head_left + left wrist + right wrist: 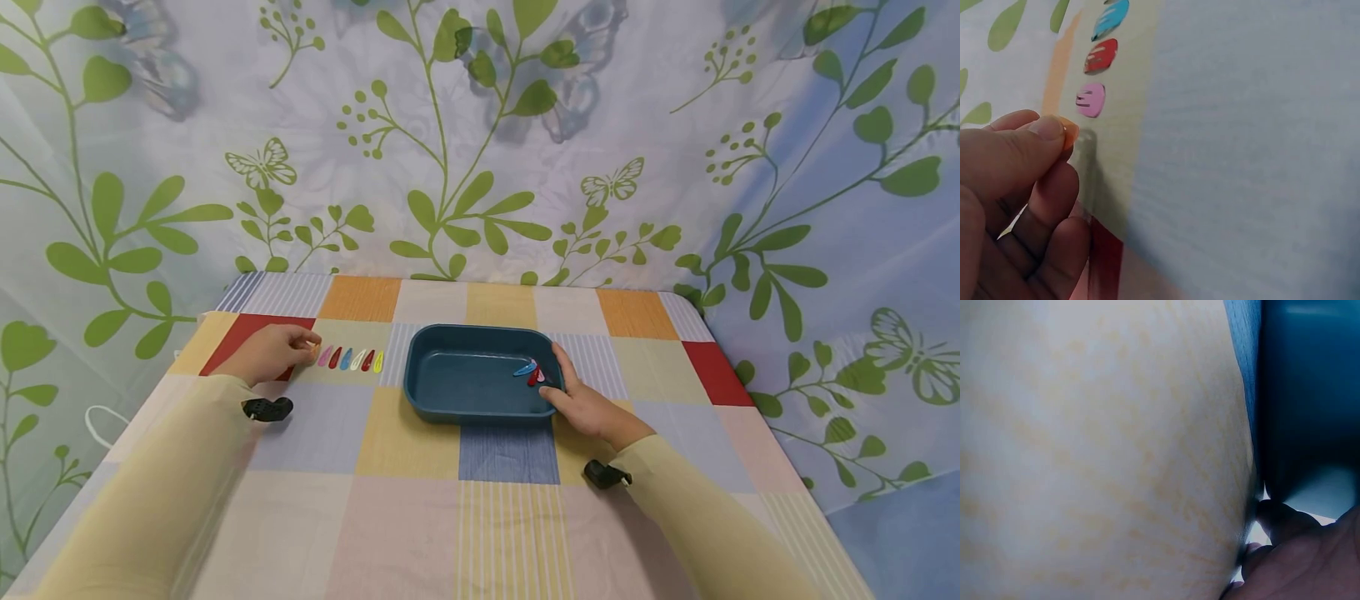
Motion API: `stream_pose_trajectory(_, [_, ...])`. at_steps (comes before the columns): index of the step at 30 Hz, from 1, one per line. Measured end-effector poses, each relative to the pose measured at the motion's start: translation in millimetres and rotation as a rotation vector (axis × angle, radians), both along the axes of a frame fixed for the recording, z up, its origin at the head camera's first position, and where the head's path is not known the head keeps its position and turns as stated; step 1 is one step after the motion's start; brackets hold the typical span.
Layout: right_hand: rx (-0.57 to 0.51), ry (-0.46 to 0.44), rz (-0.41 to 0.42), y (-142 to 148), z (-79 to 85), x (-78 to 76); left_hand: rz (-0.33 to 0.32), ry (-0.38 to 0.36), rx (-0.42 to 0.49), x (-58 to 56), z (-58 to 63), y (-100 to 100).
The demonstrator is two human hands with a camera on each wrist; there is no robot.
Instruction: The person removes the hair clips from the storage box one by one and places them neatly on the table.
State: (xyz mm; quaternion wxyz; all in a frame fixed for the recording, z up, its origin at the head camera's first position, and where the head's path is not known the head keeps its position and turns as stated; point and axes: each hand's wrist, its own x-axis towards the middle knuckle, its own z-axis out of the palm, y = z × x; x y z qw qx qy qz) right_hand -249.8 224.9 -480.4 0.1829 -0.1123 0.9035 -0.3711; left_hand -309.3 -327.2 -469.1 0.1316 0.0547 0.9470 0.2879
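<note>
While a patchwork tablecloth (405,525) covers the table and a leaf-and-butterfly curtain (465,108) hangs behind it, the arrangement reads from left to right as follows. At the far left, a white cable (93,427) curves beside the table edge. Next, the left hand (272,352) pinches an orange snap hair clip (1071,132) between thumb and forefinger, at the left end of a row; a black wrist device (267,409) sits at the cuff. The row itself comprises, in order, a pink clip (325,356), a crimson clip (335,357), a sky-blue clip (347,359), a white clip (357,359), a second red clip (367,360) and a yellow clip (378,362), each lying slightly apart from its neighbour. Right of the row stands a dark teal rectangular tray (457,387) with rounded corners. Inside, near its right end, a blue clip (523,368), a red clip and a pale pink clip lie clustered together. Finally, the right hand (588,408) grasps the tray's right end, thumb over the rim and fingers along the outside.
</note>
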Motion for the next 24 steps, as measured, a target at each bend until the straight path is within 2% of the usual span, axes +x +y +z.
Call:
stream_pose_trajectory(8, [-0.005, -0.018, -0.010, -2, 1.4, 1.0, 0.012, -0.042, -0.017, -2.4, -6.8, -1])
stream_pose_trajectory(20, [0.001, -0.018, -0.010, -2, 1.1, 0.6, 0.024, -0.028, -0.038, 1.9, -1.8, 9])
stream_pose_trajectory(24, [0.003, -0.018, -0.011, -2, 1.1, 0.7, 0.029, -0.047, -0.017, 1.5, -1.3, 11])
